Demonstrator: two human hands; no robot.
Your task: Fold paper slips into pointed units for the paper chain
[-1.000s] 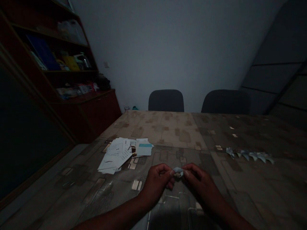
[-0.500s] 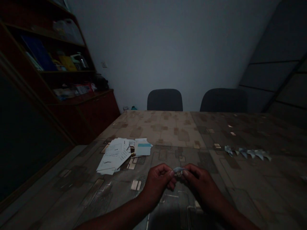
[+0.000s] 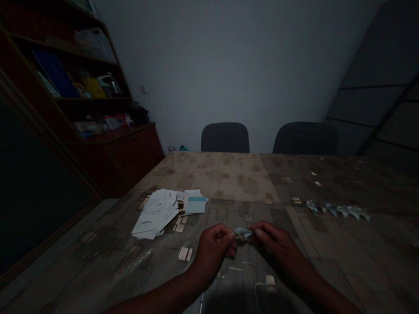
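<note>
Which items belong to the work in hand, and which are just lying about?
In use:
left hand, right hand
small folded paper piece, at both hands' fingertips
probably related: printed paper pile; row of pale pieces

Just about:
two dark chairs
wooden shelf cabinet
wall socket

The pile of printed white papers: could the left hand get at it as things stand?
Probably yes: the pile of printed white papers lies ahead and left of the left hand, with nothing visible between, though that hand would likely need to release the small folded paper first.
</note>
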